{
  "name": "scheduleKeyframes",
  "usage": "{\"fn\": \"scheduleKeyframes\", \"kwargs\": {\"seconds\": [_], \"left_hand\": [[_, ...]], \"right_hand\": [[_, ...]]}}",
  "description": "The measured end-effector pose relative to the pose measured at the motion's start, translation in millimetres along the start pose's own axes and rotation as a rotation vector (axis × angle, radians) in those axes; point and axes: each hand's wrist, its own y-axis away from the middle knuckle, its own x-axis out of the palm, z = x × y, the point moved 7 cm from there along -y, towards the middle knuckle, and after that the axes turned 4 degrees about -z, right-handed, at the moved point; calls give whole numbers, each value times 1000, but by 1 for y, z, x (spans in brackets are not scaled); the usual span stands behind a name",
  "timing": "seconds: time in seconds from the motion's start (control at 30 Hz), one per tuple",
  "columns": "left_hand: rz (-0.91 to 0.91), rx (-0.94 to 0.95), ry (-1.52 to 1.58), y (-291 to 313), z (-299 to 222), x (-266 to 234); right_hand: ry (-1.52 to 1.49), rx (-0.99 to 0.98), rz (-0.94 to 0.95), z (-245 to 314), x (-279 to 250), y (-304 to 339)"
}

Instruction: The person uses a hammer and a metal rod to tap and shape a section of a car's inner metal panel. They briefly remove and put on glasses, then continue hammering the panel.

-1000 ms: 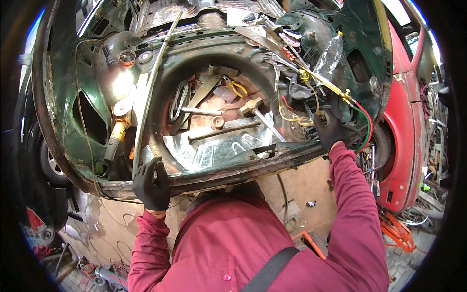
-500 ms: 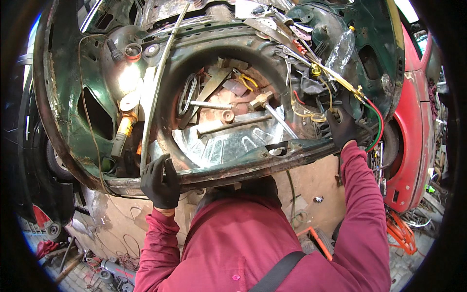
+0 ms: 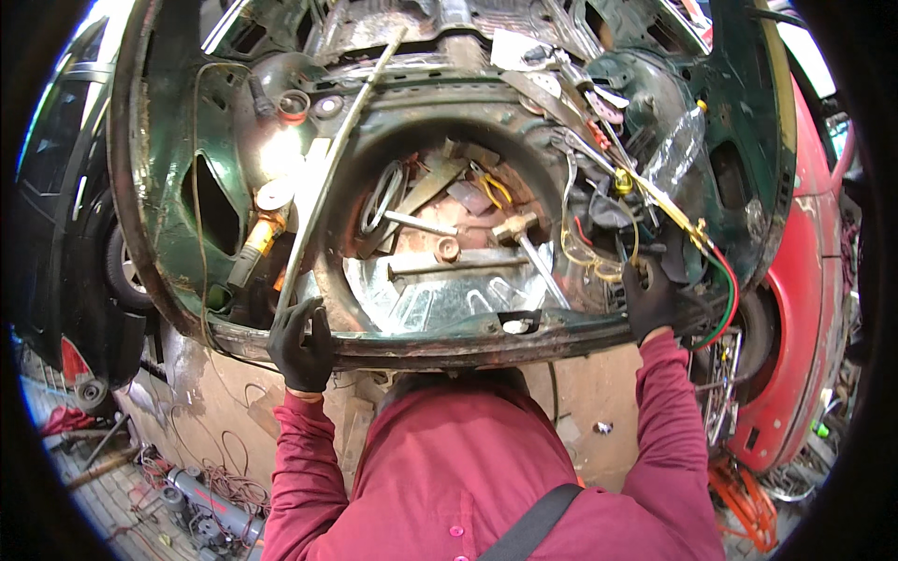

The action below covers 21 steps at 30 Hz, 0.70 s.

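My left hand [image 3: 301, 348], in a black glove, is closed over the rear edge [image 3: 421, 352] of a stripped green car body. Beside its fingers lies the lower end of a long metal strip [image 3: 341, 145]; I cannot tell whether they touch it. My right hand [image 3: 650, 304], gloved too, rests on the same edge further right, fingers curled over the inner side. Close to those fingertips are clear, amber-tinted safety glasses [image 3: 606, 270]. Beyond them lies a brass gas torch [image 3: 666, 193] with red and green hoses. The palms and undersides of the fingers are hidden.
The round spare-wheel well holds a hammer [image 3: 534, 257], yellow-handled pliers [image 3: 495, 190] and metal pieces. A yellow power tool [image 3: 256, 245] lies left near a bright light. A plastic bottle [image 3: 675, 150] lies right. A red car body [image 3: 803, 323] stands alongside.
My view has shifted, so the car body sits lower and more of its front shows. Both hands stay at about the same spots on the rear edge.
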Motion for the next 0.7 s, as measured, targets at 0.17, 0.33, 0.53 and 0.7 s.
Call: {"fn": "scheduleKeyframes", "kwargs": {"seconds": [0.17, 0.33, 0.53, 0.7], "left_hand": [[59, -79, 1, -2, 5, -2], [158, -223, 142, -4, 19, -2], [-21, -355, 502, -44, -37, -39], [-273, 548, 510, -115, -207, -161]], "right_hand": [[-152, -30, -75, 10, -9, 7], [-259, -70, -108, 6, -12, 13], [-190, -110, -121, 14, -12, 16], [-114, -102, -147, 13, -24, 13]]}}
